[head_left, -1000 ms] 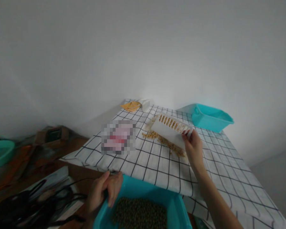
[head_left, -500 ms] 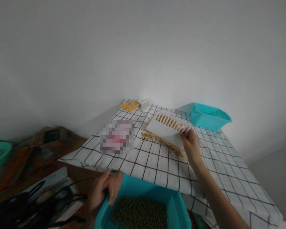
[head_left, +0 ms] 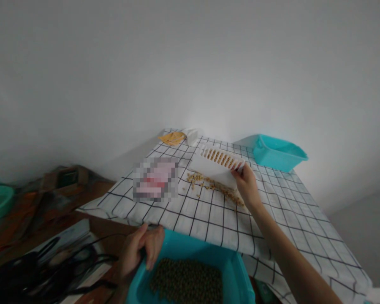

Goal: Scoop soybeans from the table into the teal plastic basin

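My right hand (head_left: 247,182) pinches the near right end of a white plastic board (head_left: 210,167) with a row of slots along its far edge. Yellowish beans or grains show through the slots. More of these yellow grains (head_left: 223,190) lie in a loose strip on the checked cloth along the board's near side. My left hand (head_left: 145,249) is wrapped over the left rim of a turquoise basin (head_left: 193,240) just below the table edge. Dark greenish round beans (head_left: 186,280) cover the basin's bottom.
A second turquoise basin (head_left: 272,158) stands at the table's back right. An orange-yellow packet (head_left: 172,138) and a white packet (head_left: 191,136) lie at the back left, with a pixelated pink item (head_left: 156,179) nearer. Black cables and bags (head_left: 50,270) lie lower left beside a green basin (head_left: 0,202).
My right hand has moved a little to the left with the white slotted board. The grains beside it look more scattered. My left hand stays on the basin rim.
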Demonstrator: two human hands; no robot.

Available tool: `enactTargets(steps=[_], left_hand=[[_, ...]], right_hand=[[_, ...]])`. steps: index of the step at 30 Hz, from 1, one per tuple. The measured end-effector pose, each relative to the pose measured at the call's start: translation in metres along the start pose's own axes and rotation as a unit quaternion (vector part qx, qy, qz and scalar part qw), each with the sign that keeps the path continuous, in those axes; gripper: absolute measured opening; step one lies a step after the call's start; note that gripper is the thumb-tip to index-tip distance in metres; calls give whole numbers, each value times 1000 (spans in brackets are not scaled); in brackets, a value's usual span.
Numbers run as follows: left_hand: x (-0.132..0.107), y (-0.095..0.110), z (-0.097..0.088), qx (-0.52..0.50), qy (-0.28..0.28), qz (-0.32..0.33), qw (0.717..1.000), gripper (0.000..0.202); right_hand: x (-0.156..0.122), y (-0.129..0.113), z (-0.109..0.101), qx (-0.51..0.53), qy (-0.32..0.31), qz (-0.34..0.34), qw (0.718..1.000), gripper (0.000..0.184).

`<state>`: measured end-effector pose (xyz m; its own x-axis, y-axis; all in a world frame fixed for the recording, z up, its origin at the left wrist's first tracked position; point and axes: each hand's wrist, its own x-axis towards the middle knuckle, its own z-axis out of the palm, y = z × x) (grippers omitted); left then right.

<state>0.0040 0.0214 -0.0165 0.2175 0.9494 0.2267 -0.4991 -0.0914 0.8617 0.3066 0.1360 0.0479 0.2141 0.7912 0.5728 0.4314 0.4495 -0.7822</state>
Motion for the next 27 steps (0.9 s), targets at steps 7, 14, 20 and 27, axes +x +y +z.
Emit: enactTargets(steps=[7, 14, 20, 27], left_hand=[[-1, -1, -1, -15, 1, -5, 1000, 70], [1, -2, -5, 17, -22, 0, 1000, 70], [2, -1, -9, 18, -2, 20, 1000, 71], [3, 1, -15, 27, 8, 33, 999, 69]], right_hand=[[9, 6, 10, 22, -36, 4, 999, 23], [7, 3, -1, 55, -94, 8, 994, 27], [5, 3, -5, 74, -117, -1, 990, 20], [3, 1, 2, 89, -144, 0, 986, 19]])
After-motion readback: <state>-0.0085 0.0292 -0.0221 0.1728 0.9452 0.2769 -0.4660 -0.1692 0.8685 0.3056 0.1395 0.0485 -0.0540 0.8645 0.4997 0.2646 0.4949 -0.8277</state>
